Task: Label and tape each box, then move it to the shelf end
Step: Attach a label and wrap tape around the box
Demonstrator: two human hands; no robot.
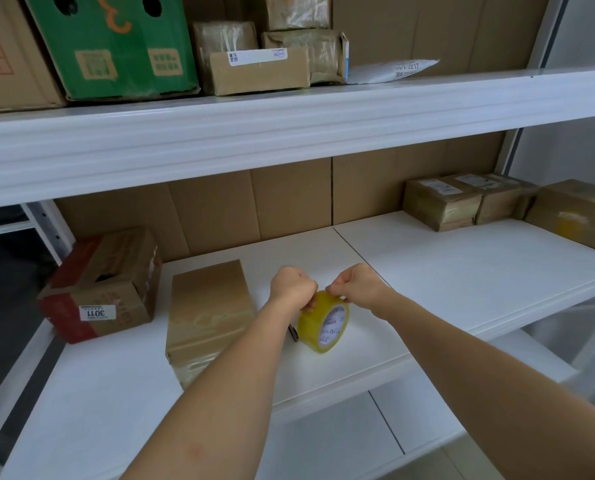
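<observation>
A yellow tape roll [323, 323] stands on edge above the white middle shelf [427, 282]. My left hand [292, 287] grips its top left side with curled fingers. My right hand [356, 284] pinches the roll's top edge right beside it. A plain brown box [207, 306] lies on the shelf just left of my left forearm, with clear tape across its near end. A small dark object [293, 332] shows behind the roll; I cannot tell what it is.
A brown-and-red box labelled 3011 [105, 289] sits at the shelf's left end. Several taped parcels [462, 200] cluster at the far right end. The upper shelf [289, 133] carries a green carton [112, 46] and more parcels.
</observation>
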